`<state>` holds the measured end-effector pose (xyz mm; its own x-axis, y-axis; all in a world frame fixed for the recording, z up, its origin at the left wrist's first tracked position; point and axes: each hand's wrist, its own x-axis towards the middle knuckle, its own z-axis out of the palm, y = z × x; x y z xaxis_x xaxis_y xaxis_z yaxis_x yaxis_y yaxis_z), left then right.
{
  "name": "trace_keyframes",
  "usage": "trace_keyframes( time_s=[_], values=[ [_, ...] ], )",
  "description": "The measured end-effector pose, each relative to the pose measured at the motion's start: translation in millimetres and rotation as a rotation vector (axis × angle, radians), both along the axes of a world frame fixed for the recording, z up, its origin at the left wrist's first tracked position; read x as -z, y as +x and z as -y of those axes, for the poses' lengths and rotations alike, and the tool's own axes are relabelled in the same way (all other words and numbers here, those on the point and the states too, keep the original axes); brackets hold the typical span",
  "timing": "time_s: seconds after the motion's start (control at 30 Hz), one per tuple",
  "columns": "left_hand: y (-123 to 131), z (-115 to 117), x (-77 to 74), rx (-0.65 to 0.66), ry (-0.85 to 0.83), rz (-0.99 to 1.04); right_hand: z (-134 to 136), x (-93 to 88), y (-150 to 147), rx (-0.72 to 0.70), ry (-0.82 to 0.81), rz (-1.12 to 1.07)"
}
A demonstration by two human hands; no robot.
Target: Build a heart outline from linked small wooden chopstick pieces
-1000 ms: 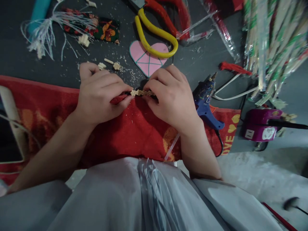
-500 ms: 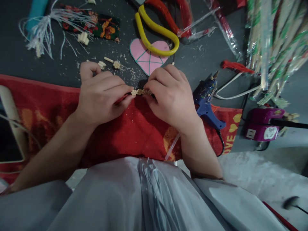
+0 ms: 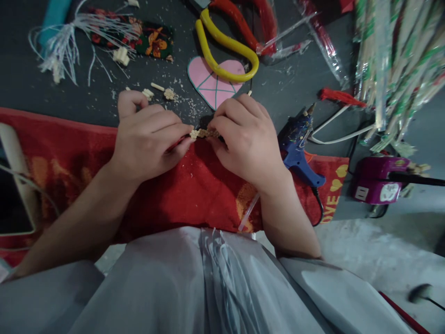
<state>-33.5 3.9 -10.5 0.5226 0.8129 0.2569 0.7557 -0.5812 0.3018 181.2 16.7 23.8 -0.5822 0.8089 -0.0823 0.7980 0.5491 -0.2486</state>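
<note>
My left hand point(image 3: 148, 139) and my right hand point(image 3: 246, 137) meet over a red cloth point(image 3: 194, 190) at the table's near edge. Between their fingertips they pinch a small beige flower-shaped strip point(image 3: 203, 133), the left at its left end, the right at its right end. Both hands have curled fingers. What lies under the right fingers is hidden. Two loose beige flower pieces point(image 3: 169, 94) lie on the dark table just beyond my left hand.
A pink paper heart point(image 3: 208, 86) and yellow-and-red pliers point(image 3: 227, 44) lie beyond the hands. A blue glue gun point(image 3: 297, 146) rests right of my right hand, a purple device point(image 3: 373, 183) further right. White threads point(image 3: 62, 48), patterned fabric point(image 3: 149, 41), wrapped sticks point(image 3: 392, 60) and a phone point(image 3: 12, 185) lie around.
</note>
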Motion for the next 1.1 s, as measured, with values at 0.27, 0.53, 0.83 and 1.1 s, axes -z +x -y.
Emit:
trace_keyframes(
  time_s=[0.27,0.53,0.83,1.1],
  values=[
    [0.1,0.0,0.7,-0.007,0.023,0.001,0.6,0.4,0.3,0.026,-0.025,-0.034],
    [-2.7,-1.0,4.4,-0.036,0.051,0.022,1.3,-3.8,3.3,0.014,-0.049,-0.030],
    [-9.3,-1.2,7.0,-0.013,0.022,0.118,2.6,-24.2,18.4,0.119,-0.031,0.047],
    [-8.3,-2.2,9.7,-0.016,0.091,0.126,24.8,-50.6,21.9,0.016,-0.182,0.150]
  ],
)
